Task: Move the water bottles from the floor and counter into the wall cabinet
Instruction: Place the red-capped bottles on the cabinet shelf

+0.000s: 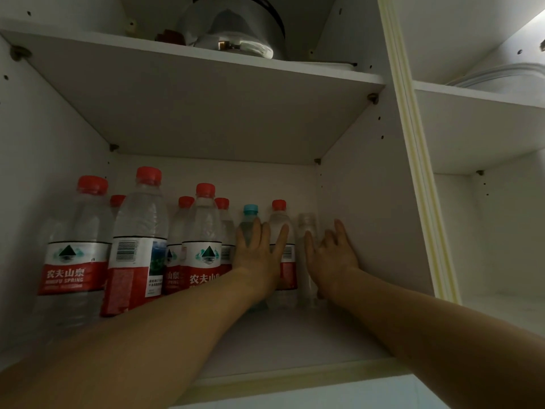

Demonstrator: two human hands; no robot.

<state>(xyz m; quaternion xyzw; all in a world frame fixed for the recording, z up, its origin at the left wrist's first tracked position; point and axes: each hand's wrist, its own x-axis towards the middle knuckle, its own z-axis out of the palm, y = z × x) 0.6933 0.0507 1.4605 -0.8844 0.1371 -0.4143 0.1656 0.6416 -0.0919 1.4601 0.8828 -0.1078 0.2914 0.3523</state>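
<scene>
Several red-capped water bottles (pixel 138 240) with red and white labels stand on the lower shelf (pixel 283 343) of the wall cabinet, filling its left and back. A blue-capped bottle (pixel 250 215) and a red-capped bottle (pixel 279 219) stand at the back. My left hand (pixel 259 252) lies flat against these two, fingers straight. A clear bottle without a cap (pixel 306 228) stands to their right. My right hand (pixel 331 255) touches it from the right, fingers spread, close to the cabinet's right wall.
The upper shelf (pixel 206 93) holds a steel kettle (pixel 236 28). A cream door-frame strip (pixel 413 143) separates the neighbouring compartment on the right, where a white container (pixel 501 78) sits on a shelf. The front right of the lower shelf is bare.
</scene>
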